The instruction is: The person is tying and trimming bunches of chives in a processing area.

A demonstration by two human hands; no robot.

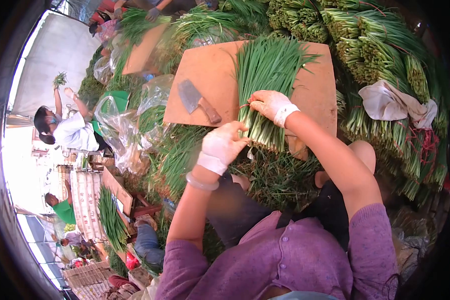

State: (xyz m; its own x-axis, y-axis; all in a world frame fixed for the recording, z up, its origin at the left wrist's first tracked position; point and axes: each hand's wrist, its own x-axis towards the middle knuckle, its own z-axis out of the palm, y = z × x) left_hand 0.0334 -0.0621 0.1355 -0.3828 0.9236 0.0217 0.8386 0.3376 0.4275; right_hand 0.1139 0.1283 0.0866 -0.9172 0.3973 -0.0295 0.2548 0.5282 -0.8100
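Observation:
A thick bunch of garlic chives (pixel 267 65) lies on a cardboard-brown board (pixel 205 60), its cut white-green ends pointing toward me. My right hand (pixel 274 106), in a thin whitish glove, lies across the bunch and pinches at a thin red tie (pixel 244 106) on its left side. Lower down, my left hand (pixel 222 142), gloved too, has its fingers closed at the left edge of the stem ends. A cleaver (pixel 197 101) with a wooden handle rests flat on the board, left of the bunch and touched by neither hand.
Tied chive bundles (pixel 370 45) are stacked at the right, with a white cloth (pixel 397 104) and red ties (pixel 425 145) on them. Loose leaves (pixel 280 180) cover the ground below the board. Plastic bags (pixel 130 145) lie left. Other people (pixel 75 130) are at the left and back.

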